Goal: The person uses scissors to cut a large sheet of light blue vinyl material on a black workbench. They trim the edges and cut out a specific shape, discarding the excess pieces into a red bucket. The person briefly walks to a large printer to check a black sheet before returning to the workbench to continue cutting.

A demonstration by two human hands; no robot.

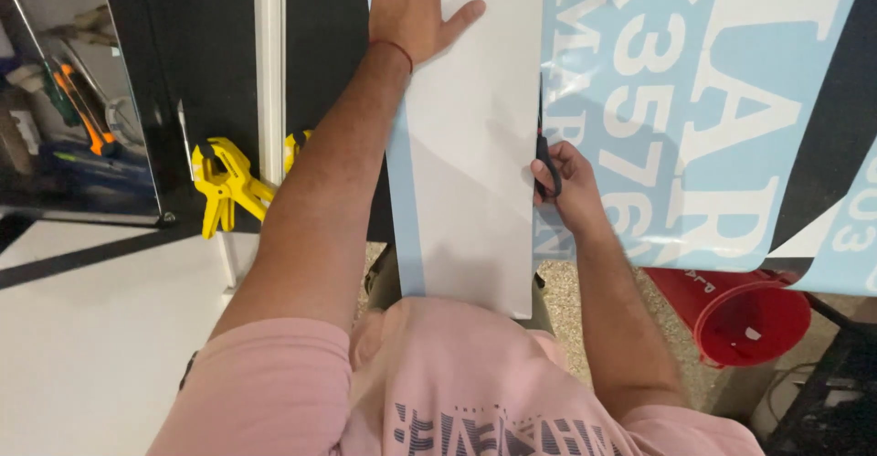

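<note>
a: starting over on the left, there's a yellow spring clamp [224,185] gripping the edge of the white upright [269,63], and some tools [78,109] behind it in the dark shelf. nothing touching those.

b: and the hands?

a: left hand [408,4] is flat on the white sheet [475,145], fingers spread, thumb angled out toward the right, palm pressing it down near the top. there's a thin red cord round that wrist.

b: so it's pinning the sheet.

a: looks that way. the sheet hangs down over the table edge toward the person's pink shirt [438,392]. then along its right edge, the right hand [566,186] has its fingers curled closed through the dark handles of a pair of scissors [543,150], blade pointing up along the seam where the white sheet meets the light blue printed vinyl [694,100].

b: mid-cut, then?

a: i'd judge so, cutting upward along that edge, with a good stretch above the blade yet to part. the next stroke would want the blade kept straight on the line and the flat hand holding firm so the sheet doesn't creep.

b: anything further right?

a: a red bucket [749,323] on the floor under the vinyl, well apart from both hands.
</note>
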